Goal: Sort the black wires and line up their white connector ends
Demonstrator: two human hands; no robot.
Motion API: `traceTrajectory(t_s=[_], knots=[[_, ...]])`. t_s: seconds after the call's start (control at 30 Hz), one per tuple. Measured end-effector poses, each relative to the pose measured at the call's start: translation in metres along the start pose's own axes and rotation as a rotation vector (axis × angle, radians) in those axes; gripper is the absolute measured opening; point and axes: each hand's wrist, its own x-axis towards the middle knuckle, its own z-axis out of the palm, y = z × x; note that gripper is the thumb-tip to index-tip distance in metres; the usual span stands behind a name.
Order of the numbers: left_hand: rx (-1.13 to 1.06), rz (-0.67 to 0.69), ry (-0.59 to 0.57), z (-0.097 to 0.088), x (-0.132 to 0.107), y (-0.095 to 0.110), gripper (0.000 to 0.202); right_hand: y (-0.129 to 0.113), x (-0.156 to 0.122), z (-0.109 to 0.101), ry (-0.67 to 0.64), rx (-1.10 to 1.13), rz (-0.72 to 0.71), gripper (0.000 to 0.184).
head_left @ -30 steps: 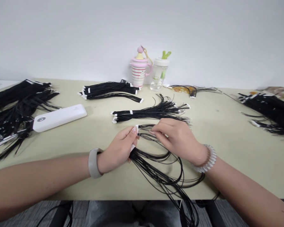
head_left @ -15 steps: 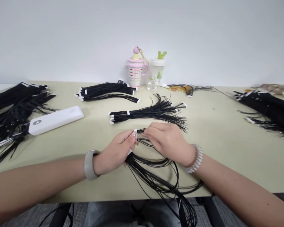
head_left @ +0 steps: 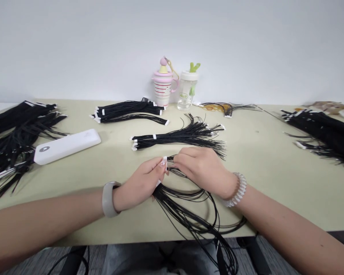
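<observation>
well, a white plug (head_left: 165, 162) in my left hand (head_left: 141, 179), thin wires (head_left: 178, 173) at my right hand (head_left: 205, 168)

my left thumb and fingers are clamped on the white plug, which stands up at my fingertips over the near middle of the table (head_left: 275, 183). my right hand sits just beside it, the fingertips drawn together on the thin wires close to the plug; how many they pinch i cannot tell, as my knuckles hide it. lower in my left hand a second white end (head_left: 158, 184) shows, and from it a black bunch (head_left: 186, 208) fans out, runs toward me and hangs over the table's near edge by my lap (head_left: 137, 258). some wires curve in wide loops under my right wrist.

i wear a grey band (head_left: 109, 199) on the left wrist and a clear coil bracelet (head_left: 237, 191) on the right.

just beyond my hands lies a spread bundle (head_left: 177, 136) of black wires, its white plugs to the left. behind it, further left, is a neater bundle (head_left: 129, 110). a pink-lidded mug (head_left: 163, 88) and a clear bottle (head_left: 187, 91) stand side by side near the wall (head_left: 172, 26). a white power bank (head_left: 68, 146) lies beside the left heap (head_left: 23, 131) of black wires; another heap (head_left: 326, 130) lies far right.
</observation>
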Motion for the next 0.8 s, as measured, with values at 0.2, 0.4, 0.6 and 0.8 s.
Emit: traceTrajectory(t_s=[0.2, 0.4, 0.6, 0.8], knots=[[-0.102, -0.120, 0.168, 0.002, 0.004, 0.000, 0.040, 0.005, -0.001, -0.035, 0.093, 0.278, 0.198, 0.036], [-0.146, -0.176, 0.241, 0.003, 0.004, 0.000, 0.041, -0.009, -0.010, -0.040, -0.422, 0.520, 0.227, 0.046], [-0.132, -0.155, 0.223, 0.004, 0.003, -0.003, 0.041, -0.026, -0.003, -0.018, -0.411, 0.571, 0.165, 0.038], [-0.130, -0.143, 0.200, 0.002, 0.004, -0.005, 0.040, -0.031, 0.000, -0.007, -0.289, 0.515, 0.130, 0.035]])
